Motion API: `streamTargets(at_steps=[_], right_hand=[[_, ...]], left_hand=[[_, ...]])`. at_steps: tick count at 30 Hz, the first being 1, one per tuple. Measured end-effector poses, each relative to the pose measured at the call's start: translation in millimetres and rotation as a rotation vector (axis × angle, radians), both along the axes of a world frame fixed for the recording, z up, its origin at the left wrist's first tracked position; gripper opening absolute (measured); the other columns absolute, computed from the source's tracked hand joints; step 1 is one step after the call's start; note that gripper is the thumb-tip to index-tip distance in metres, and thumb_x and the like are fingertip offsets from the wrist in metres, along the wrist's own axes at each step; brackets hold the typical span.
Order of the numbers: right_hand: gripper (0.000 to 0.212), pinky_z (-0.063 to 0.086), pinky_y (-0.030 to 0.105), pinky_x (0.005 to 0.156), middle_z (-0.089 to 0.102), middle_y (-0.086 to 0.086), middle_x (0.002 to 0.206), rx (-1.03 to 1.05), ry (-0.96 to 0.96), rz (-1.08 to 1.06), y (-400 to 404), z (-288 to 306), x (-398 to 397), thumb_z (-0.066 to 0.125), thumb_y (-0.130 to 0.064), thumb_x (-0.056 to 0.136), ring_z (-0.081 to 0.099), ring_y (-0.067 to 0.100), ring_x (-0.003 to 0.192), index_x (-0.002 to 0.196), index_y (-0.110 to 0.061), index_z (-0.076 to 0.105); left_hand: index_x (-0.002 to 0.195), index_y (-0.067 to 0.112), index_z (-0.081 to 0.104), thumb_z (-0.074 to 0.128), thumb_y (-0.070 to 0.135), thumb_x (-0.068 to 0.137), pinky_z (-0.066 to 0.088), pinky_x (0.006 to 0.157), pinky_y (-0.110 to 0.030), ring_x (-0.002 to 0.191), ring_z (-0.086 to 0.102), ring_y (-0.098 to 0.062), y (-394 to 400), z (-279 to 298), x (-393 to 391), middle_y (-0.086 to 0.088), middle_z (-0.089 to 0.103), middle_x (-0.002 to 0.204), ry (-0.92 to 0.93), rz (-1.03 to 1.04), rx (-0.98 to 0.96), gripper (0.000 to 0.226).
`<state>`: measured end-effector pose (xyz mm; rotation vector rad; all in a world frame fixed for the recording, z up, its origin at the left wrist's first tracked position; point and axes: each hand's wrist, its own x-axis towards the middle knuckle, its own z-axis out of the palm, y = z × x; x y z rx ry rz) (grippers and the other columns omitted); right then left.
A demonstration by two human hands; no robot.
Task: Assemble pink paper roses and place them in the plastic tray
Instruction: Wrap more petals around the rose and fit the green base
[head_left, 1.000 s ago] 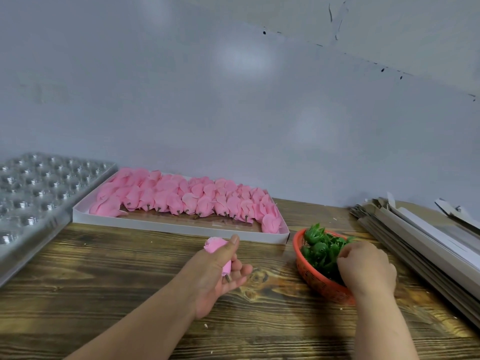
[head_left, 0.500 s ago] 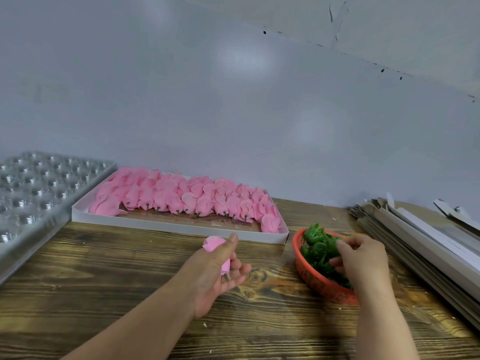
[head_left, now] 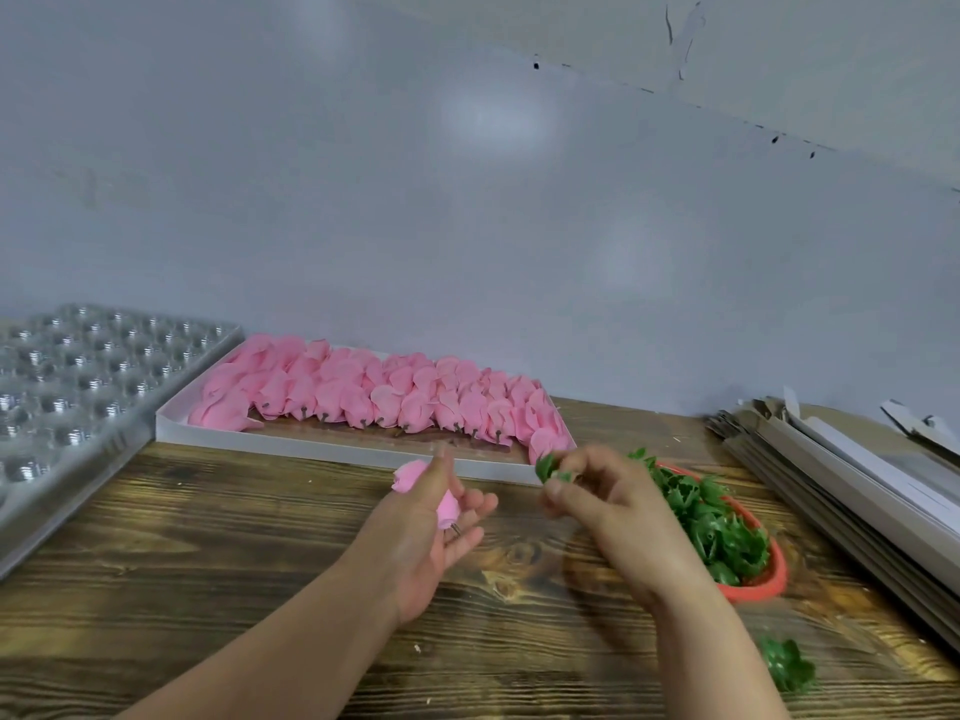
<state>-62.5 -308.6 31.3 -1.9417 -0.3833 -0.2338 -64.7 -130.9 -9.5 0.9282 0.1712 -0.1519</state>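
1. My left hand (head_left: 431,532) holds a pink paper rose bud (head_left: 428,491) above the dark-stained wooden tabletop (head_left: 218,537); my thumb lies along its front and my fingers curl behind it, with a short stub showing at its lower end near my palm.
2. My right hand (head_left: 608,504) pinches a small green plastic leaf calyx (head_left: 550,467) between thumb and fingertips, raised just to the right of the bud and not touching it.
3. Behind my right wrist stands a round orange plastic basket (head_left: 774,574) heaped with more green calyx pieces (head_left: 722,527).
4. One loose green calyx piece (head_left: 787,665) lies on the wood near the front right edge, apart from the basket.
5. A shallow white cardboard box (head_left: 332,446) lies along the back of the table, just beyond my hands, with rows of pink paper rose heads (head_left: 374,392) lying in it, overlapping, their stub ends pointing toward me.
6. A clear plastic tray with round moulded cells (head_left: 78,376) sits at the far left, touching or just beside the white box; I cannot tell which. The cells I can see hold no roses.
7. A stack of flat grey-white card sheets (head_left: 841,480) lies along the right edge of the table.
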Motion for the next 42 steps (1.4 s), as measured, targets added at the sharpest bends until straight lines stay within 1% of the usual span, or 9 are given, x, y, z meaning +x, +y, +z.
streamTargets(at_steps=[4, 8, 12, 16, 21, 26, 32, 37, 42], right_hand=[[0.026, 0.039, 0.017, 0.062, 0.053, -0.006, 0.074, -0.574, 0.016, 0.106, 22.0, -8.3, -6.2, 0.067, -0.005, 0.077, 0.047, 0.006, 0.067, 0.068, -0.022, 0.049], [0.016, 0.045, 0.028, 0.072, 0.062, 0.006, 0.088, -0.778, 0.010, 0.212, 44.5, -12.4, -11.9, 0.063, -0.004, 0.076, 0.055, 0.019, 0.079, 0.075, -0.017, 0.052], [0.016, 0.045, 0.021, 0.072, 0.059, -0.005, 0.083, -0.506, 0.043, 0.193, 48.7, -13.9, -13.9, 0.067, 0.001, 0.075, 0.052, 0.001, 0.073, 0.075, -0.009, 0.054], [0.031, 0.040, 0.020, 0.052, 0.059, 0.001, 0.079, -0.119, 0.175, 0.163, 51.8, -13.7, -16.1, 0.071, 0.005, 0.073, 0.049, 0.005, 0.056, 0.091, -0.017, 0.058], [0.037, 0.051, 0.027, 0.062, 0.066, 0.015, 0.098, 0.159, 0.171, 0.055, 59.3, -16.6, -14.0, 0.075, 0.008, 0.070, 0.055, 0.015, 0.069, 0.096, -0.011, 0.057], [0.033, 0.056, 0.027, 0.060, 0.069, 0.011, 0.079, 0.393, 0.233, 0.076, 61.9, -21.0, -11.6, 0.066, 0.019, 0.073, 0.066, 0.017, 0.068, 0.100, 0.002, 0.060], [0.038, 0.050, 0.023, 0.055, 0.065, 0.000, 0.069, 0.239, 0.231, 0.163, 53.9, -18.9, -11.0, 0.062, 0.021, 0.073, 0.058, 0.011, 0.058, 0.096, -0.009, 0.062], [0.042, 0.048, 0.033, 0.067, 0.062, 0.009, 0.082, 0.164, 0.188, 0.159, 56.9, -19.7, -13.0, 0.064, 0.019, 0.070, 0.053, 0.018, 0.071, 0.102, -0.010, 0.063], [0.031, 0.055, 0.032, 0.066, 0.065, 0.012, 0.076, 0.329, 0.296, 0.145, 59.6, -23.3, -11.3, 0.058, 0.024, 0.072, 0.061, 0.018, 0.067, 0.095, 0.005, 0.062]], left_hand=[[0.066, 0.017, 0.053, 0.059, 0.050, 0.068, 0.041, 0.093, -0.047, 0.095, 0.070, -0.017, 0.6, 1.9, 0.9, -0.004, 0.074, 0.083, -0.002, 0.004, -0.043, 0.034], [0.066, 0.014, 0.052, 0.057, 0.050, 0.071, 0.049, 0.066, -0.035, 0.083, 0.070, -0.018, -3.8, 4.8, -2.5, -0.008, 0.074, 0.087, -0.031, -0.031, -0.060, 0.037], [0.069, 0.011, 0.053, 0.057, 0.048, 0.077, 0.054, 0.063, -0.035, 0.073, 0.070, -0.021, -3.9, 6.9, -4.9, -0.010, 0.071, 0.080, -0.029, -0.030, -0.071, 0.038], [0.071, 0.009, 0.053, 0.057, 0.044, 0.082, 0.057, 0.060, -0.035, 0.078, 0.073, -0.030, -2.3, 6.5, -5.5, -0.017, 0.073, 0.084, -0.041, -0.042, -0.099, 0.037], [0.073, 0.005, 0.053, 0.058, 0.042, 0.078, 0.058, 0.057, -0.034, 0.083, 0.072, -0.036, -1.7, 7.3, -2.8, -0.024, 0.072, 0.091, -0.075, -0.012, -0.169, 0.039], [0.070, 0.008, 0.053, 0.057, 0.046, 0.075, 0.056, 0.054, -0.032, 0.069, 0.071, -0.026, -2.1, 3.8, -0.1, -0.014, 0.072, 0.076, -0.099, 0.024, -0.084, 0.039], [0.067, 0.012, 0.059, 0.058, 0.052, 0.074, 0.055, 0.083, -0.053, 0.085, 0.072, -0.033, 0.8, 2.2, 0.7, -0.014, 0.074, 0.091, -0.084, 0.005, -0.049, 0.040], [0.076, 0.010, 0.057, 0.056, 0.051, 0.076, 0.058, 0.074, -0.041, 0.086, 0.072, -0.033, 0.9, 3.4, -2.8, -0.019, 0.073, 0.093, -0.143, -0.026, -0.025, 0.041], [0.053, 0.020, 0.069, 0.056, 0.052, 0.072, 0.055, 0.069, -0.037, 0.079, 0.073, -0.023, -4.1, 2.7, -4.7, -0.011, 0.075, 0.089, -0.180, -0.002, 0.026, 0.040]])
